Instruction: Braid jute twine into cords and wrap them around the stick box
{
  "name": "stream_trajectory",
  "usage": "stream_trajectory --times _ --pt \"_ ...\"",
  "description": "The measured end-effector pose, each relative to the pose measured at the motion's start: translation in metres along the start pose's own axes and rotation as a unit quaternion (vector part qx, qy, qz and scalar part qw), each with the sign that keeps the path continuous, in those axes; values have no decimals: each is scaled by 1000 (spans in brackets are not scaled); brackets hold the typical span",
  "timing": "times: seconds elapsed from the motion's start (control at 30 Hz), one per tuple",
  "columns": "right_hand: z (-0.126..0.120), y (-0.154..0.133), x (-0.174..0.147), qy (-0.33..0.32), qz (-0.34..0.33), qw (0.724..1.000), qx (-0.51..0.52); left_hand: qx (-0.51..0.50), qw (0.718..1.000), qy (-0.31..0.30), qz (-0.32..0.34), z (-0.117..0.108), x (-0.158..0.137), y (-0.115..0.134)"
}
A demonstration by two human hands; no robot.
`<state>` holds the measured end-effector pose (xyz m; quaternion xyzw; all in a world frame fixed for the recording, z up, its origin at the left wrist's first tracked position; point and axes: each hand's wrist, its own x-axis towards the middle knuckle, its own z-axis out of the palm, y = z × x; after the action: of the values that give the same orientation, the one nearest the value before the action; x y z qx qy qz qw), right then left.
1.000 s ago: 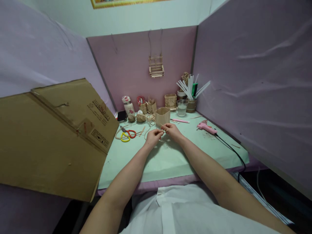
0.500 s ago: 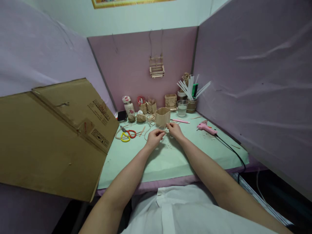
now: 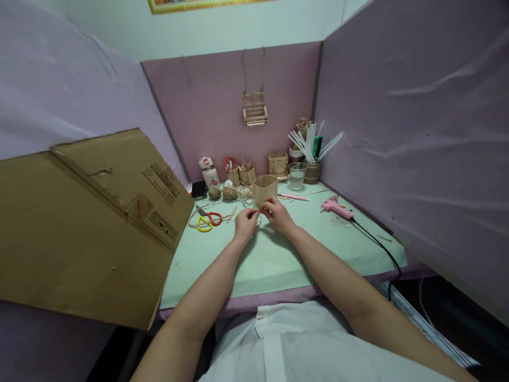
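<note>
My left hand [image 3: 246,223] and my right hand [image 3: 275,215] meet fingertip to fingertip above the pale green tabletop. Both are closed in a pinch on a thin piece of twine [image 3: 259,219], part of which loops below the fingers. Just behind the hands stands a container made of wooden sticks [image 3: 265,187], its lower front partly covered by my right hand. To the left of my left hand lie a small flat stick [image 3: 231,214] and scissors [image 3: 209,220] with red and yellow handles.
Balls of twine [image 3: 229,192] lie behind the scissors. A pink glue gun [image 3: 337,208] with a black cord rests at the right. A plastic cup of water [image 3: 297,176] and a pot of white glue sticks [image 3: 313,170] stand at the back. A large cardboard sheet [image 3: 95,228] leans at the left.
My right hand has moved left to meet my left hand, which has shifted slightly left. A loop of twine now shows below the fingers. The stick container has stayed put.
</note>
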<state>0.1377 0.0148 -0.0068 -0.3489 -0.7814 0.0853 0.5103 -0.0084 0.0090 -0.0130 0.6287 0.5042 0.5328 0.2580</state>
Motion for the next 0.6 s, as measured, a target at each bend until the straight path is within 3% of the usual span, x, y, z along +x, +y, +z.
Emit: stream_trajectory --times 0.23,0.4,0.6 --pt "4 5 1 -2 35 999 32 79 996 -21 29 1 -1 -2" --pt "7 7 2 20 133 990 47 70 997 -31 32 2 -2 -1" --pt "5 6 4 -19 234 964 127 54 998 -32 22 3 -3 0"
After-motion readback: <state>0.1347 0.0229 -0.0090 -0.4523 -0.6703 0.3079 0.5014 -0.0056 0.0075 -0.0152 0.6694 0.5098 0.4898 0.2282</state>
